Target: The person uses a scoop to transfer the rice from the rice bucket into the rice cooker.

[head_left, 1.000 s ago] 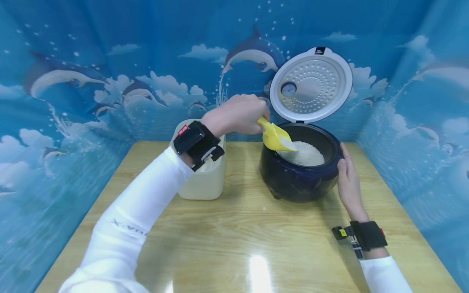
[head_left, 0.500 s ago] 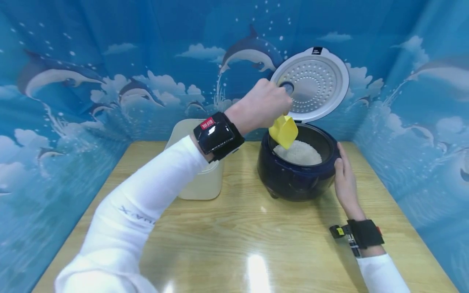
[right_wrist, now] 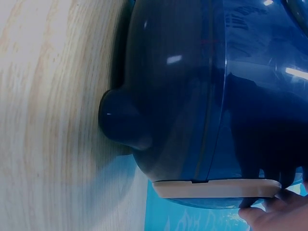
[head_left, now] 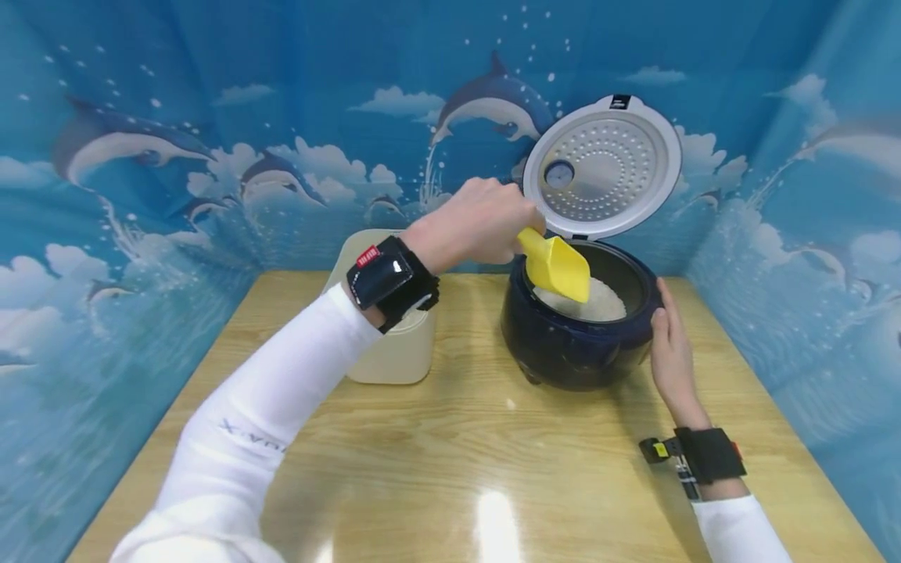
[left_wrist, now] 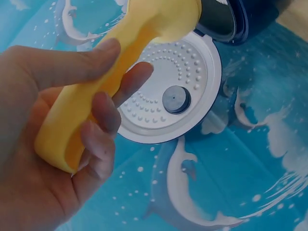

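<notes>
My left hand (head_left: 482, 219) grips the handle of a yellow scoop (head_left: 561, 267), whose blade hangs tilted downward over the dark blue rice cooker (head_left: 577, 356). White rice (head_left: 607, 303) lies inside the cooker, partly hidden behind the scoop. In the left wrist view, the thumb and fingers wrap round the scoop's handle (left_wrist: 72, 120). Against the cooker's right side rests my right hand (head_left: 673, 356), its fingers fairly straight along the rim. The right wrist view shows those fingertips (right_wrist: 269, 214) by the cooker's pale side strip (right_wrist: 216, 188).
The cooker's round silver lid (head_left: 605, 168) stands raised at the back. Left of the cooker, a cream container (head_left: 394, 361) is partly covered by my left forearm. Both stand on a wooden table (head_left: 450, 438), with a blue dolphin curtain (head_left: 296, 70) around it.
The scoop, level with rice in it a second ago, tipped over the cooker and now hangs above the rice, its blade turned. My right hand stays at the cooker's side.
</notes>
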Motion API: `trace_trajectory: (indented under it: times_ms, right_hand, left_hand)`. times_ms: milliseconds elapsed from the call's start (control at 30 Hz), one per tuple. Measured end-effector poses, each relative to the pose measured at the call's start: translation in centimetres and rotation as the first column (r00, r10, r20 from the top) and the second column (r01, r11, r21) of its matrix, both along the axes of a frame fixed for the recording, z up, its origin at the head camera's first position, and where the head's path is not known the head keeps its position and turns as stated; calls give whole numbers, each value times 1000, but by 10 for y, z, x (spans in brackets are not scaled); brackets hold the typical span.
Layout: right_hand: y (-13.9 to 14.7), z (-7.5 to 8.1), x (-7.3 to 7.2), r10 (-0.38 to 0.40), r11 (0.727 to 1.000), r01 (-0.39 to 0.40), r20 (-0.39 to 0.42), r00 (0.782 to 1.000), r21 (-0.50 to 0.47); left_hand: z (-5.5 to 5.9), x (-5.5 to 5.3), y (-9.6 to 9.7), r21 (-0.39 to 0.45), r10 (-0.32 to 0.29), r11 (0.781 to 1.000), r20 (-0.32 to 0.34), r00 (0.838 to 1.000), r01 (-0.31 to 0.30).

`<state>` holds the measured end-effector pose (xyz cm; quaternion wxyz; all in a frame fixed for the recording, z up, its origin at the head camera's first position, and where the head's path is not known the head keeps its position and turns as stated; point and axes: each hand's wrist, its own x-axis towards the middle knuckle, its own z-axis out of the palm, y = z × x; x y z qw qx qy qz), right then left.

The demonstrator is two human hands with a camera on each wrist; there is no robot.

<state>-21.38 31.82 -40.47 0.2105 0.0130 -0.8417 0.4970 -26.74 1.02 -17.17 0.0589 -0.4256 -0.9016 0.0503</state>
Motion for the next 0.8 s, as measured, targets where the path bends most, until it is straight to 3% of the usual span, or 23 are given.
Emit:
trace_trajectory:
  times_ms: [167,400,567,667,800]
  right_hand:
    - [-5,1,2,-7,1000,7,4,1000,9]
    - [-5,0,3,-15,1000,15,6,1000,15]
    - [-4,1,5,-13,1000,13,5,1000,12]
    - [-5,1,5,-20,1000,20,4,1000,6]
    - [-6,1,5,-22,1000,22,10,1000,6]
  left_hand:
    - [-14,6,-33,143,-3,990,136,991,-17]
    - [-36,20,-78,340,26,934,249,968,-112]
    - [-47,31,-102,450,62,880,210,976,-153]
    - [-51,40,-113,491,115,855,138,984,-169]
    - [-51,51,-130,523,230,819,75,970,-235]
